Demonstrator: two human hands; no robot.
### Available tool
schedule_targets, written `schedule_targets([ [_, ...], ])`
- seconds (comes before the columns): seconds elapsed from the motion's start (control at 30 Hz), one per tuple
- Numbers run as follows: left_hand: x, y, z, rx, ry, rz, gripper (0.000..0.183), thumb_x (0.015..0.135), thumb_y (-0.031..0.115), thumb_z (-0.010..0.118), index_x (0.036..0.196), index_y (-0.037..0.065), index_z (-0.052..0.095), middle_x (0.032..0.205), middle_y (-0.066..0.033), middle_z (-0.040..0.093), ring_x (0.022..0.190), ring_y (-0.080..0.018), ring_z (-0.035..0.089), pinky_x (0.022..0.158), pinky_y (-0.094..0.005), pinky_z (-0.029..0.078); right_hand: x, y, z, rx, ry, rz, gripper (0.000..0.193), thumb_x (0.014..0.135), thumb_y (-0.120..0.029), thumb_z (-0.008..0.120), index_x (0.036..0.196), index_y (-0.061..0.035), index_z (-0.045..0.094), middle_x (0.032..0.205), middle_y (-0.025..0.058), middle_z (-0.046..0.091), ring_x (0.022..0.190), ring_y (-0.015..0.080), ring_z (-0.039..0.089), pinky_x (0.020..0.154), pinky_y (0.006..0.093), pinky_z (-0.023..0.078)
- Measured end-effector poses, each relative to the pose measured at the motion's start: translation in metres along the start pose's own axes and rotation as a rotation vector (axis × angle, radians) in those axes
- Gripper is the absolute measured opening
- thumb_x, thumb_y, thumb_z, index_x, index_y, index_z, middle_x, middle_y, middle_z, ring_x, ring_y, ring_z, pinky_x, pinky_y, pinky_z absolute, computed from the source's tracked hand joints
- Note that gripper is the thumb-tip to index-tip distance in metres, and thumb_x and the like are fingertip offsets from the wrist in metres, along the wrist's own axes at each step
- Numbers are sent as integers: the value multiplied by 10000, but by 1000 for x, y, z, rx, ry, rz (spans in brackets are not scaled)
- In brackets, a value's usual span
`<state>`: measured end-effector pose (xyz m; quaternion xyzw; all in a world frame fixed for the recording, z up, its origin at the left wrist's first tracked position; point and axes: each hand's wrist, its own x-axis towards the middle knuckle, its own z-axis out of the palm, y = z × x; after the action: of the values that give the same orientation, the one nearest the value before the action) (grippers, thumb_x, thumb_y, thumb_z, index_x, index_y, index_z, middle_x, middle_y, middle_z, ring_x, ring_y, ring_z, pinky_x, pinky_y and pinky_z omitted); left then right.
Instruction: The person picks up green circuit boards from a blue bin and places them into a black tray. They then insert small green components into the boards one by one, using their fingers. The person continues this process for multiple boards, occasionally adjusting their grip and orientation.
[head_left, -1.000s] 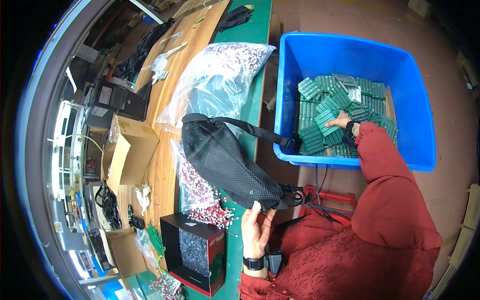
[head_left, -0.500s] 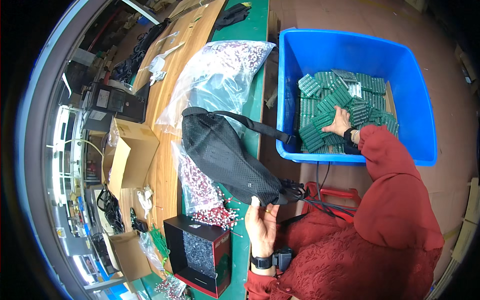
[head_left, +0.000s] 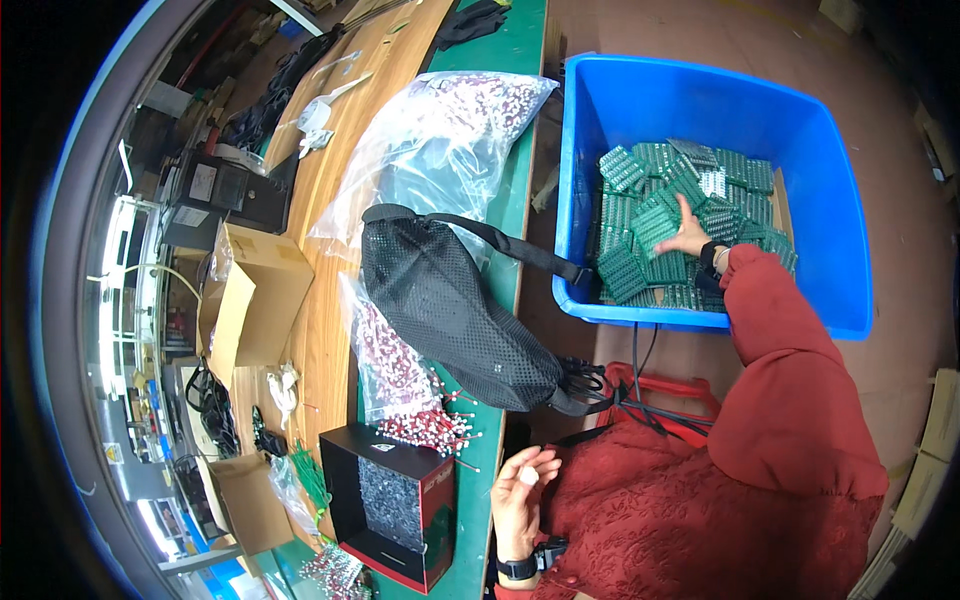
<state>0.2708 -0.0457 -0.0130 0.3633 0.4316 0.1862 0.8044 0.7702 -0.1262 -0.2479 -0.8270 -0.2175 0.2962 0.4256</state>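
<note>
Your workbench [head_left: 335, 380], wood w/ a green strip, runs off the top & bottom, its far L side bent by the fisheye rim. R of it sits the lg blue plastic bin [head_left: 830, 220], near wall partly covered by your R sleeve. On the bench, a clear poly bag [head_left: 440, 150] of white-tipped leads; its lower part is hidden under the black mesh bag [head_left: 450, 310], so can't tell if the red leads below are in the same one. Green circuit-board panels [head_left: 622, 272] lie heaped in the bin; your hand & sleeve hide a few. The black machine [head_left: 240, 200] far L has pale labels, too sm to read; the black-and-red box [head_left: 437, 520] has blurry print on its red side, dark sm parts inside, contents hard to ID. Your R hand [head_left: 688, 238] is at the panels, thumb up & fingers splayed L; can't tell if it's gripping one. Your L hand [head_left: 518, 500] is by your torso, palm up, fingers half curled, nr the bench edge. A sm white bit [head_left: 529, 476] shows at its fingers; can't tell if pinched or worn, so grip's unclear.
</note>
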Motion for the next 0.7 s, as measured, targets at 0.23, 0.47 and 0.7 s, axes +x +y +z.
schedule_targets([
  [0.23,-36,-9,-15,152,-25,-44,369,912,133,622,1215,-59,538,1143,-223,630,1036,-290,638,935,-390,500,-6,-11,-51,739,-111,350,813,697,-261,814,1378,-62,417,1302,129,540,1199,310,508,990,503,396],
  [0.47,-73,2,-17,216,27,-56,400,903,94,585,1265,-50,495,1163,-187,623,1044,-264,618,942,-365,478,-4,-61,-92,1286,-472,126,604,770,-549,656,1172,-101,603,1103,120,664,898,307,652,739,563,515],
  [0.7,-75,14,-18,125,-14,80,409,878,118,622,1231,-62,521,1124,-198,635,1025,-275,627,936,-370,478,-25,-165,-88,1458,-757,-194,758,772,-574,637,1320,-66,512,1266,177,587,1113,398,581,873,632,470],
])
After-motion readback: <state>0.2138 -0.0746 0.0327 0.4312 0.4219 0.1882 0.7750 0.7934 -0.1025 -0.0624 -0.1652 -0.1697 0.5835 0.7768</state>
